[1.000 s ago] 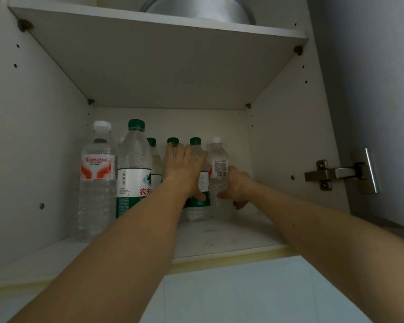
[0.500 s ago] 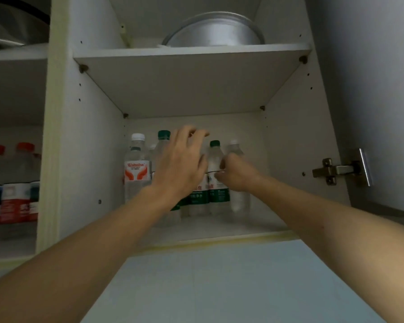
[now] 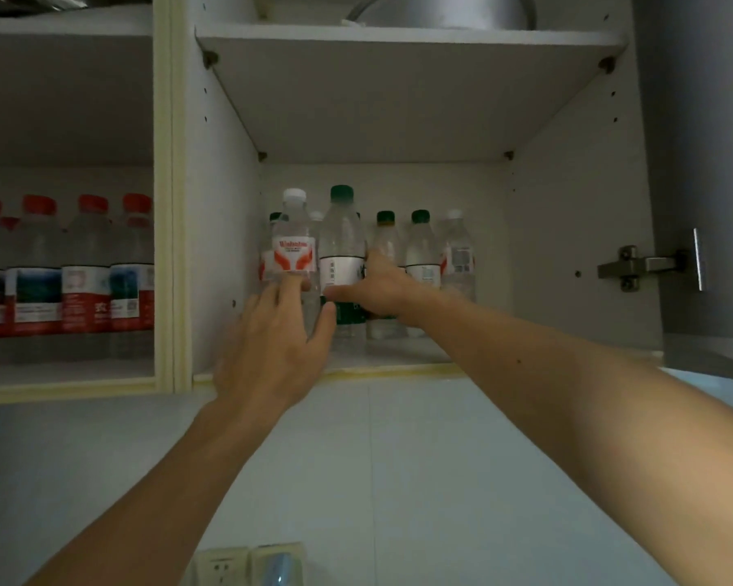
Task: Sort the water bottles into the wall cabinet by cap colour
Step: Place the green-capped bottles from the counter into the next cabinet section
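- Right hand (image 3: pixel 381 289) grips the tall clear green-capped bottle (image 3: pixel 342 255); pulling it could topple the white-capped, red-labelled bottle (image 3: pixel 293 247) just beside it.
- Left hand (image 3: pixel 271 344), fingers spread and holding nothing, may nudge that bottle.

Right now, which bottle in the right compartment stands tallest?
The big green-capped bottle, beside the white-capped red-label one; its cap tops every other.

Dim light as I view it: below both hands, a pale tiled wall (image 3: pixel 398 480) carries a socket plate (image 3: pixel 246 564). Above them sits a white shelf board (image 3: pixel 398 40); right of them, a metal hinge (image 3: pixel 648 266).
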